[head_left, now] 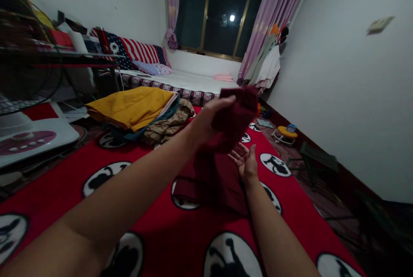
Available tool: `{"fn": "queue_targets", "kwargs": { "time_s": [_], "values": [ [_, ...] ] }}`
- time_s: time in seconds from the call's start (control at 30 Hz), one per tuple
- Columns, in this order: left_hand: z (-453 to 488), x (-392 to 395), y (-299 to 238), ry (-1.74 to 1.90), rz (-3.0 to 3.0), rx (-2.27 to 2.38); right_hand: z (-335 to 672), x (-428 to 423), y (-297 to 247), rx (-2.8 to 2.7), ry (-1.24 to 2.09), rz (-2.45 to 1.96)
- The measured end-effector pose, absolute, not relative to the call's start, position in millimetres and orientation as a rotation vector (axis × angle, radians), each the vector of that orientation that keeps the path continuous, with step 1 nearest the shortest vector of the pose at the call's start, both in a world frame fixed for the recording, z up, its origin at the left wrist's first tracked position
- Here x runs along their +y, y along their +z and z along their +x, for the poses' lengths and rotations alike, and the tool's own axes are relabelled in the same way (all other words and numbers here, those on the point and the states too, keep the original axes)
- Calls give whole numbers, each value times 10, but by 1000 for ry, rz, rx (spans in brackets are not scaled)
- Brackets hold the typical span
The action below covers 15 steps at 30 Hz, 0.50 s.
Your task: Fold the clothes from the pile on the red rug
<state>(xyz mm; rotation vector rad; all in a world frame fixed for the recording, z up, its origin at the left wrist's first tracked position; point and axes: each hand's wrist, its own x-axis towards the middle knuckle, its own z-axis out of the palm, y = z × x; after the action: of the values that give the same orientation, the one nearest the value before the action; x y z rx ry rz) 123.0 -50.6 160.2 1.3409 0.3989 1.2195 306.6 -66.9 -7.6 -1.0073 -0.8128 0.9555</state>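
Note:
A dark red garment [213, 178] lies partly flat on the red blanket. Its far part is raised and folded up, blurred by motion. My left hand [209, 115] is closed on this raised part, thumb on the near side and the other fingers hidden behind the cloth. At the garment's right edge, my right hand [247, 163] has its palm turned up and its fingers spread. It holds nothing; whether its fingertips touch the cloth I cannot tell. Whether the garment is trousers or a top does not show clearly.
The red blanket [155, 221] has round white patches with black figures. Left of the garment lie folded clothes, a mustard-yellow one [132, 107] on top and a brown patterned one [169, 124] beside. A fan [26, 70] stands at left, a yellow stool [286, 133] at right, a bed [190, 80] behind.

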Motion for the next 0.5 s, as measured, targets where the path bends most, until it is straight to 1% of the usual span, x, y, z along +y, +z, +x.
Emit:
{"fn": "queue_targets", "kwargs": {
  "time_s": [0.1, 0.13, 0.2, 0.3, 0.37, 0.4, 0.5],
  "values": [
    [1273, -697, 1078, 472, 1592, 332, 3263, -716, -43, -889, 1062, -1035],
    [1245, -726, 904, 296, 1674, 317, 3304, -725, -34, -920, 1081, -1058],
    [1169, -733, 631, 130, 1743, 287, 3325, -727, -24, -956, 1096, -1107],
    [1081, -638, 459, 124, 1654, 282, 3248, -703, -35, -976, 1022, -1183],
    [1050, -517, 444, 241, 1701, 446, 3183, -682, -67, -1007, 961, -1230],
    [1036, -445, 438, 364, 1798, 604, 3161, -672, -90, -1019, 937, -1245],
    [981, -230, 335, 884, 2100, 1182, 3152, -639, -161, -1018, 891, -1244]
  ]
}}
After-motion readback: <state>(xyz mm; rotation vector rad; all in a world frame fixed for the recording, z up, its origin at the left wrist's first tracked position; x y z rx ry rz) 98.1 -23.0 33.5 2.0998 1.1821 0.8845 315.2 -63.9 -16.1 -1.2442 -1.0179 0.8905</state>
